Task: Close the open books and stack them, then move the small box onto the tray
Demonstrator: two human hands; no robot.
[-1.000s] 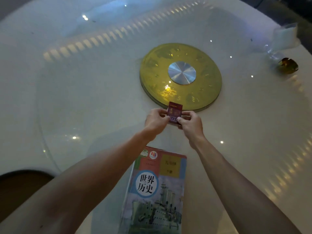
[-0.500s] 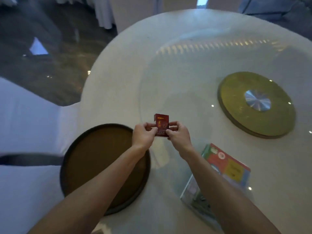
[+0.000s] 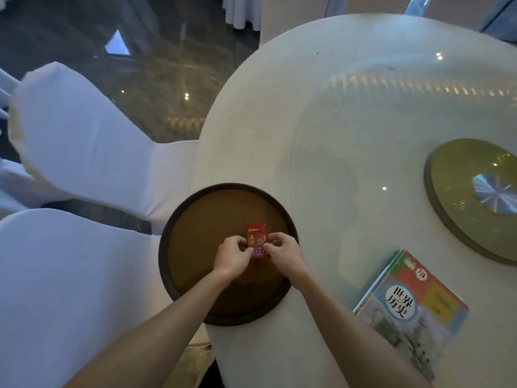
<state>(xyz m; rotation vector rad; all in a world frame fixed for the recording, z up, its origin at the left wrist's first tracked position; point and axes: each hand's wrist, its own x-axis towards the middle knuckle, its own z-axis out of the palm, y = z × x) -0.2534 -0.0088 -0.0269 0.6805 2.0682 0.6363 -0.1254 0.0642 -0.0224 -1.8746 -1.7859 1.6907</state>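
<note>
Two hands, left hand [image 3: 233, 254] and right hand [image 3: 282, 253], pinch the small box [image 3: 256, 238] by its side edges over the tray [image 3: 179, 219]; fingers closed on it; it looks light, stiff, easily crushed; books [image 3: 411, 312] lie stacked on the tabletop [image 3: 321, 121].

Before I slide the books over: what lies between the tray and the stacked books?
Nothing in the head view: only bare white table separates the tray from the books, apart from the right forearm crossing above it.
</note>
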